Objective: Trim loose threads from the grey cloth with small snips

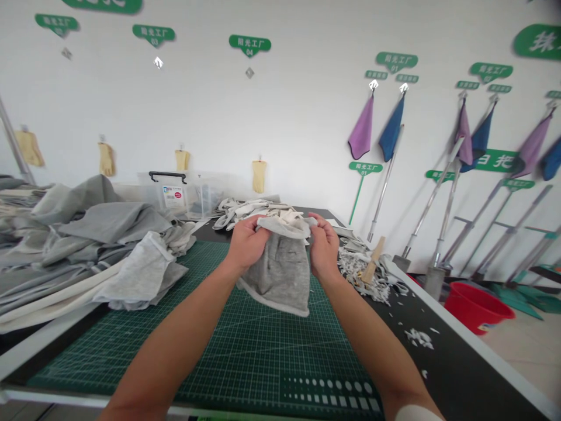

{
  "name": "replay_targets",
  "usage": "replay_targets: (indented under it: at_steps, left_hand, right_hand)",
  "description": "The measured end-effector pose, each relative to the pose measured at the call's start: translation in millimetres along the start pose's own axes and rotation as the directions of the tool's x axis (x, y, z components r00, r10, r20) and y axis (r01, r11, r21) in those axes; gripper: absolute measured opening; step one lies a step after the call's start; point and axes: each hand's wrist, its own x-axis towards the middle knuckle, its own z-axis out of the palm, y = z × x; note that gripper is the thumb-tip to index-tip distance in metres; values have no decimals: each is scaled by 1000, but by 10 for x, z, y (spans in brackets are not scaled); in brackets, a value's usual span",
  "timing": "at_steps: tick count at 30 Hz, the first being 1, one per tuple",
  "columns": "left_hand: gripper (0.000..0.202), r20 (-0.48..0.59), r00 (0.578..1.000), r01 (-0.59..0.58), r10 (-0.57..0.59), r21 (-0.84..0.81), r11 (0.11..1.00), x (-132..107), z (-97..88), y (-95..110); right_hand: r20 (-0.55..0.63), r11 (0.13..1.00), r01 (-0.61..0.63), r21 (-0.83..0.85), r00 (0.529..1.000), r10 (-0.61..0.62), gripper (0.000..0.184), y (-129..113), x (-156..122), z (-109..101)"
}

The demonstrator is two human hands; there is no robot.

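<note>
A grey piece of fabric [284, 269] with a paler rolled edge hangs between my two hands above the green cutting mat [210, 351]. My left hand [248, 245] pinches its upper left corner, thumb on top. At the upper right corner, my right hand [324, 245] grips the same edge with bent fingers. The cloth droops in loose folds, its lower hem just over the mat. Behind it lies a heap of pale fabric pieces [236, 211], partly hidden by the held cloth.
Piled grey cloth [109, 222] covers the table's left side. A clear plastic box [175, 196] with a black handle stands at the back. White scraps [359, 269] and a wooden stick [373, 260] lie on the right. A red bucket [473, 307] is on the floor beyond the table edge.
</note>
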Motion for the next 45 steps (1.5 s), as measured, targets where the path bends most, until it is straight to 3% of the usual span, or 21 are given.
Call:
replay_targets:
  at_steps: [3, 6, 12, 15, 19, 22, 24, 29, 32, 35, 38, 41, 45]
  left_hand:
    - [17, -20, 1000, -5, 5, -31, 999, 2, 27, 66]
    - [17, 6, 1000, -12, 12, -2, 1000, -9, 19, 100]
    - [20, 227, 973, -87, 39, 206, 975, -51, -100, 181]
    - [23, 262, 964, -112, 36, 284, 952, -52, -173, 218]
    - [23, 184, 982, -94, 27, 367, 925, -32, -240, 208]
    - [20, 104, 994, -31, -11, 398, 917, -12, -256, 165]
    - [23, 35, 999, 17, -34, 395, 919, 2, -255, 130]
    - [37, -90, 993, 107, -76, 426, 898, 34, -261, 63]
    - [40, -72, 993, 113, -89, 458, 882, 44, -276, 44]
    - [38, -32, 995, 100, -96, 402, 910, 51, -280, 32]
    - [33, -26, 991, 134, -131, 235, 963, 59, -272, 19]
    - [26, -25, 973, 230, -230, 20, 973, 73, -277, 5]
    - [21, -12, 945, 320, -327, -180, 930, 104, -317, 3]
  right_hand:
    - [-18, 983, -43, 180, 999, 47, 10, -20, 3, -22]
    - [-33, 975, -35, 217, 999, 43, 10, -33, 5, -59]
    - [-52, 998, 48, 51, 998, -45, 15, -128, 14, -151]
    - [-24, 985, 148, -88, 988, -150, 20, -200, -10, -178]
    - [192, 982, 164, -97, 971, -143, 37, -262, -63, -191]
    - [374, 987, 119, -107, 925, -70, 59, -253, -58, -216]
    - [439, 967, 168, -190, 896, -69, 64, -243, -34, -245]
    - [577, 826, 298, -479, 816, 41, 31, -329, -22, -297]
    - [520, 858, 259, -444, 854, 12, 30, -400, -51, -295]
    - [420, 932, 156, -327, 907, -5, 36, -415, -54, -297]
    - [357, 972, 44, -229, 933, 42, 42, -394, -31, -319]
    - [358, 983, -45, -177, 928, 106, 43, -381, -8, -362]
    - [428, 966, -111, -232, 881, 204, 42, -391, -1, -420]
